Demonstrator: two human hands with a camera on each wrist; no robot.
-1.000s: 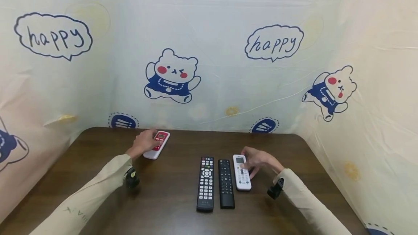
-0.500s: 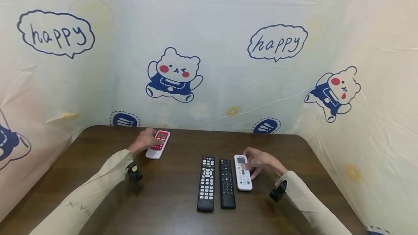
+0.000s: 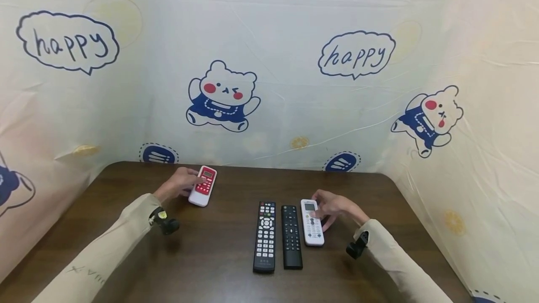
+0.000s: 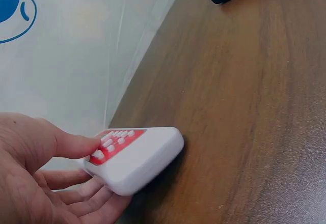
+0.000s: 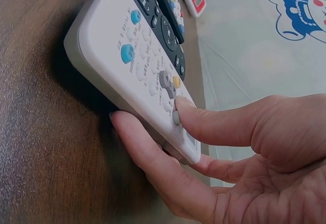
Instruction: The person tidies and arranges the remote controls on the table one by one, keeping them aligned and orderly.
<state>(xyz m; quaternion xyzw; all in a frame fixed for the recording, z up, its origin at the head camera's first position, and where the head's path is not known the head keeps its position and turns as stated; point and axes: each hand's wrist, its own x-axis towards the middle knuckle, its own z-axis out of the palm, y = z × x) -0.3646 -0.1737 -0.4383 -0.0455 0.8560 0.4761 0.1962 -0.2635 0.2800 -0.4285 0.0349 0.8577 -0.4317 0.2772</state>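
Observation:
At the far left of the table, my left hand pinches a red-and-white remote control. In the left wrist view, the thumb lies on the remote's button panel and the other fingers are curled beneath its edge. My right hand holds a white remote control with a small screen. Close up in the right wrist view, its thumb presses near the buttons of the white remote, with fingers along its side and underneath. Just left of that remote lie a slim black remote and a longer black remote with white buttons.
The brown wooden table ends against a pale printed curtain at the back and sides. Both sleeved wrists carry black cameras, the left one and the right one, low over the tabletop.
My left hand has drawn slightly left and the red-and-white remote has turned a little more upright. My right hand and the other remotes stay nearly where they were.

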